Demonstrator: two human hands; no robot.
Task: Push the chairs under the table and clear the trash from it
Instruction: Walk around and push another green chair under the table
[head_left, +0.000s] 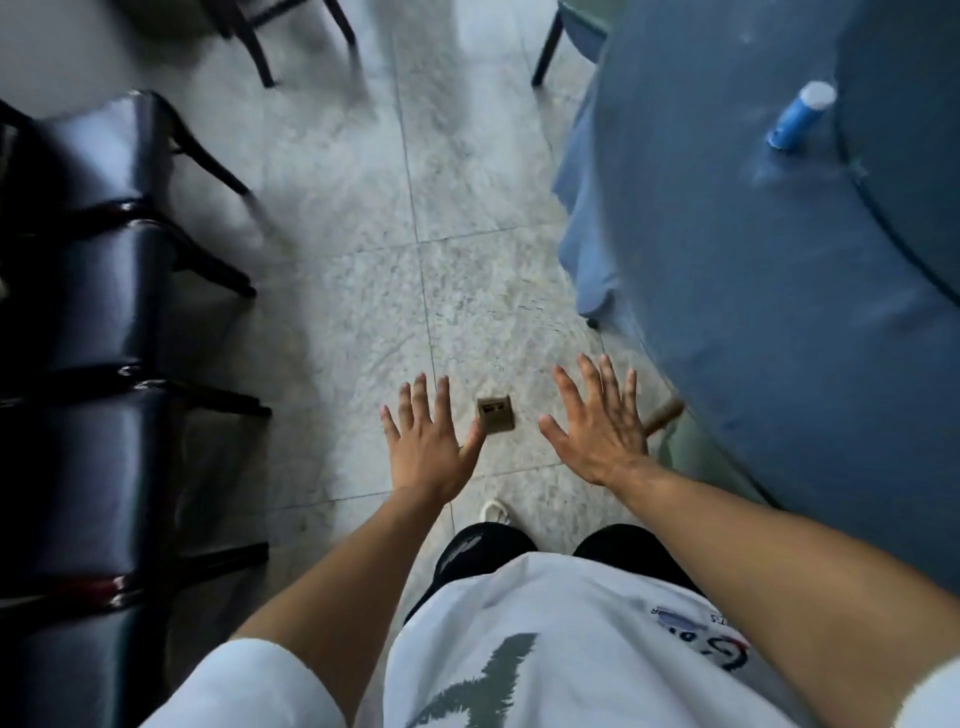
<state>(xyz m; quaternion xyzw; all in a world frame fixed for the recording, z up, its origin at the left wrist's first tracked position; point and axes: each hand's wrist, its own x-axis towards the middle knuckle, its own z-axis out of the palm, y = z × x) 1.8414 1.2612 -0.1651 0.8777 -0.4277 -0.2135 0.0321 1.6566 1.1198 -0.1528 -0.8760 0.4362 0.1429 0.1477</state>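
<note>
A round table under a blue cloth (753, 270) fills the right side. On it lies a blue bottle with a white cap (797, 117), tipped over. My left hand (428, 441) and my right hand (597, 421) are stretched out in front of me over the floor, fingers spread, holding nothing. Black padded chairs (88, 291) stand in a row along the left, away from the table. A wooden chair leg (665, 415) pokes out from under the cloth just right of my right hand.
A brass floor socket (496, 414) sits in the tiled floor between my hands. More chair legs (260, 47) show at the top left, and another chair (566, 31) stands by the table at the top. The image is motion-blurred.
</note>
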